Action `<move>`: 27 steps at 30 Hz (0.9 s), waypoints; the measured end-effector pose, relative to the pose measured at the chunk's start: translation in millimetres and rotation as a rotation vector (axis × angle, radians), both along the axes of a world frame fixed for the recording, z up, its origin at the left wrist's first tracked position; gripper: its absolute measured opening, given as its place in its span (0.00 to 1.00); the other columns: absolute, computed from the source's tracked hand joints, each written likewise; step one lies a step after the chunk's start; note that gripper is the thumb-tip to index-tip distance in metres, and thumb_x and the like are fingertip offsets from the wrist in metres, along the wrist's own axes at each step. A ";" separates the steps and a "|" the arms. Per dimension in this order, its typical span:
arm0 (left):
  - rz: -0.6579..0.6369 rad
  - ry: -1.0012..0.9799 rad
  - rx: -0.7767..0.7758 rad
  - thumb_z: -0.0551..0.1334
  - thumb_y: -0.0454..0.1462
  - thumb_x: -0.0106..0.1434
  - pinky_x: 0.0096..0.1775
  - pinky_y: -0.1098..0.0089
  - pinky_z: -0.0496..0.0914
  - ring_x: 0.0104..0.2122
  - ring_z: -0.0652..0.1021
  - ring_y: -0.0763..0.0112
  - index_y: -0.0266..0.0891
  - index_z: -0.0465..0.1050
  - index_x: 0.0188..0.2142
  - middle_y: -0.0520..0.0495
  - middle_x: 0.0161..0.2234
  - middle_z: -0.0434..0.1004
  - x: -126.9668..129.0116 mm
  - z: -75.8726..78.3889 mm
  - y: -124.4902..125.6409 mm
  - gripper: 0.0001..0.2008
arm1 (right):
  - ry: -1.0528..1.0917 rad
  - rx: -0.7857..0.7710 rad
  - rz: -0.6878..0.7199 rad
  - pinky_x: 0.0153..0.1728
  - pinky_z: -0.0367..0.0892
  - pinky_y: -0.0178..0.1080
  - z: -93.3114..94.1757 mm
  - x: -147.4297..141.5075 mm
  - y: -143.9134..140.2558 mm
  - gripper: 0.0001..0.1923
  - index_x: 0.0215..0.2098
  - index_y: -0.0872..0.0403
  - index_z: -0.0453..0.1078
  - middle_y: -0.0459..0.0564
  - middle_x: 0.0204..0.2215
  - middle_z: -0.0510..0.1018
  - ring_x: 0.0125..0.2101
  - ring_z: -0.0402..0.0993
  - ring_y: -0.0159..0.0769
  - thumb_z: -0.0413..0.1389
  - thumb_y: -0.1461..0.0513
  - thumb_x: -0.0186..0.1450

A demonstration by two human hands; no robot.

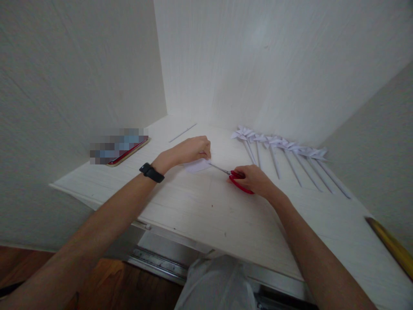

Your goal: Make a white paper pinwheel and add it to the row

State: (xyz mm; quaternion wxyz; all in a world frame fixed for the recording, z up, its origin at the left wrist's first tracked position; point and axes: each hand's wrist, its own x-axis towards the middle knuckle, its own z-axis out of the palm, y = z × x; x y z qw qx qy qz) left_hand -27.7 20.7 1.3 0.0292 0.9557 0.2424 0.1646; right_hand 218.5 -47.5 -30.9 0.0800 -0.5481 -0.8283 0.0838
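Observation:
My left hand [196,148], with a black watch on its wrist, is closed on a small piece of white paper [196,165] just above the white tabletop. Red-handled scissors [240,183] are gripped in my right hand [254,178], their blades pointing left. The blade tips meet the right edge of the paper, close to my left fingertips. Whether the blades are apart or together there is too small to tell. Part of the paper is hidden under my left hand.
Several white paper pinwheels [274,141] on paper sticks lie in a row at the back right. A thin white stick [183,132] lies at the back left. A phone [129,150] rests by the left wall. A yellow object [390,245] lies at the right edge.

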 end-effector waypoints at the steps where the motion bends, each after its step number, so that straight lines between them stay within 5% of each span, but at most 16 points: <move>1: 0.003 -0.001 0.000 0.57 0.32 0.62 0.40 0.70 0.65 0.36 0.72 0.69 0.38 0.79 0.32 0.45 0.32 0.76 0.0 0.5 -0.6 0.11 | 0.000 -0.001 -0.001 0.23 0.50 0.35 0.0 0.0 0.0 0.16 0.24 0.55 0.69 0.49 0.21 0.74 0.20 0.61 0.30 0.52 0.51 0.60; 13: -0.004 0.026 -0.002 0.59 0.32 0.60 0.38 0.71 0.64 0.37 0.72 0.69 0.39 0.79 0.31 0.45 0.32 0.76 -1.9 -5.5 5.5 0.09 | 0.009 0.005 -0.027 0.22 0.51 0.35 -3.2 -3.3 -2.4 0.14 0.23 0.55 0.67 0.50 0.21 0.74 0.21 0.63 0.30 0.51 0.55 0.60; 27: -0.017 0.034 -0.015 0.58 0.29 0.59 0.39 0.72 0.64 0.36 0.72 0.70 0.38 0.79 0.31 0.46 0.32 0.76 -3.8 -2.6 4.4 0.11 | 0.015 0.011 -0.035 0.22 0.51 0.35 -0.6 -5.5 -6.7 0.22 0.24 0.55 0.69 0.51 0.21 0.75 0.20 0.64 0.31 0.51 0.45 0.58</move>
